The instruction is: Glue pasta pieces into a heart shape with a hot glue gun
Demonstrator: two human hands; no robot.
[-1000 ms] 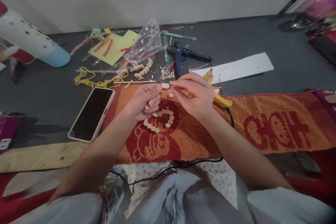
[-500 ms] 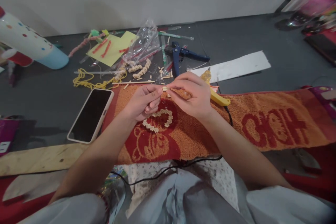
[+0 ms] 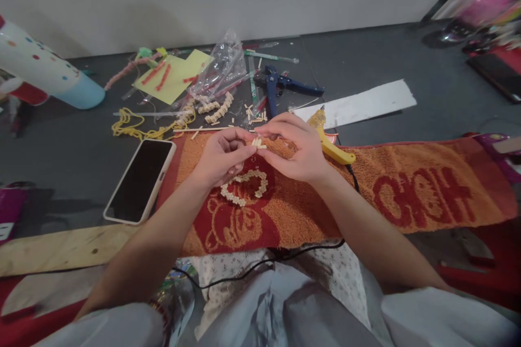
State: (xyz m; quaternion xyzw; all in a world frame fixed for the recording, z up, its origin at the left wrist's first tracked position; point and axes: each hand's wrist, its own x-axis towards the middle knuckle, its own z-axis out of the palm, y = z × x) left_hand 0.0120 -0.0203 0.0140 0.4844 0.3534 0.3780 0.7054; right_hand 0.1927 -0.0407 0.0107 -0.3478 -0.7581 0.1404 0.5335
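Between the fingertips of both hands is a small cluster of short wooden stick pieces (image 3: 258,143). My left hand (image 3: 223,157) pinches it from the left, thumb and index finger closed on it. From the other side my right hand (image 3: 295,146) grips it with thumb and fingers. Just below lies a curved, heart-like chain of small wooden pieces (image 3: 244,187) on the orange and red towel (image 3: 309,217). A yellow glue gun (image 3: 336,147) rests beside my right hand, partly hidden by it.
Blue cutters (image 3: 273,87), loose stick bits (image 3: 255,116) and a clear plastic bag (image 3: 230,59) lie behind the hands. A phone (image 3: 140,180) and yellow yarn (image 3: 132,126) are at left. A white strip (image 3: 366,105) lies right; a spotted bottle (image 3: 52,68) lies far left.
The fingers have shifted around the small wooden cluster, which now sits slightly lower and turned, with more of its sticks showing. The things on the table have stayed put.
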